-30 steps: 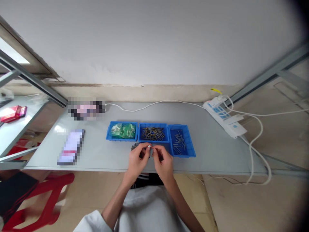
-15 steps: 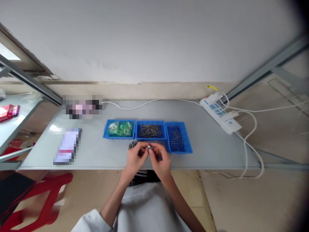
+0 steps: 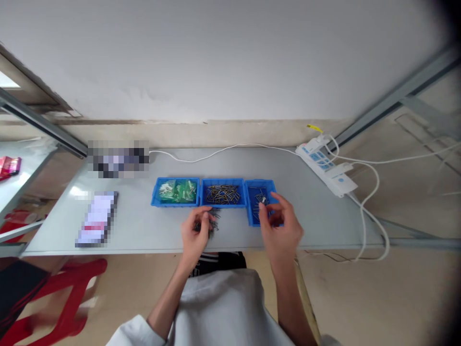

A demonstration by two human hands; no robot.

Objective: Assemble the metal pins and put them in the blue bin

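Observation:
Three small blue bins stand in a row on the grey table (image 3: 144, 230). The left bin (image 3: 175, 191) holds green and white parts, the middle bin (image 3: 222, 193) dark metal pins, the right bin (image 3: 260, 202) a few silver pins. My left hand (image 3: 196, 233) is closed on a bundle of dark pins (image 3: 212, 224) in front of the middle bin. My right hand (image 3: 281, 226) reaches over the right bin with thumb and forefinger apart, and a small silver pin (image 3: 263, 199) lies just off its fingertips.
A white power strip (image 3: 326, 169) with cables lies at the table's back right, and a white cable runs along the back edge. A phone-like flat object (image 3: 96, 218) lies at the left. A red chair (image 3: 54, 298) stands at the lower left beside another table.
My hands were together in front of the middle bin, pinching a small part. My right hand has swung right over the right bin; my left hand stays with the pins.

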